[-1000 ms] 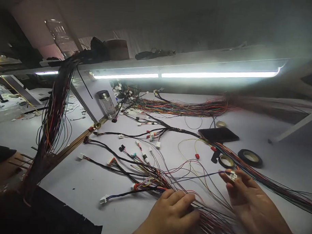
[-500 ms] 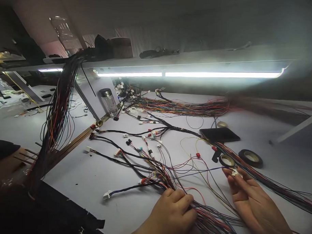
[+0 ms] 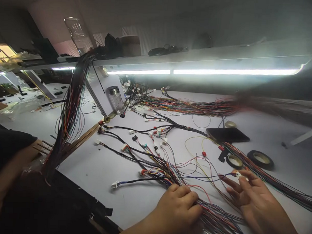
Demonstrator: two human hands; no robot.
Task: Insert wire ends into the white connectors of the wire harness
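My left hand (image 3: 179, 210) is closed over the bundle of thin wires (image 3: 219, 218) at the front of the table, its fingers wrapped on the strands. Between thumb and fingers of my right hand (image 3: 255, 199) is a small white connector (image 3: 238, 175), with blue and dark wires running left from it. From the bundle, black-taped branches fan out to the left, ending in plugs such as a white connector (image 3: 114, 185) and a cream connector (image 3: 97, 142). A red connector (image 3: 204, 154) lies on loose wires between and beyond my hands.
Black tape rolls (image 3: 260, 159) and a dark phone-like slab (image 3: 228, 134) lie at the right. A glass bottle (image 3: 116, 99) stands by the shelf post. A thick wire bundle (image 3: 75, 93) hangs at the left, near another person's arm (image 3: 18, 170). A lit tube (image 3: 236, 71) runs under the shelf.
The whole view has shifted, so things sit further right. My left hand stays on the bundle; my right hand still pinches the white connector, its fingers a little more spread.
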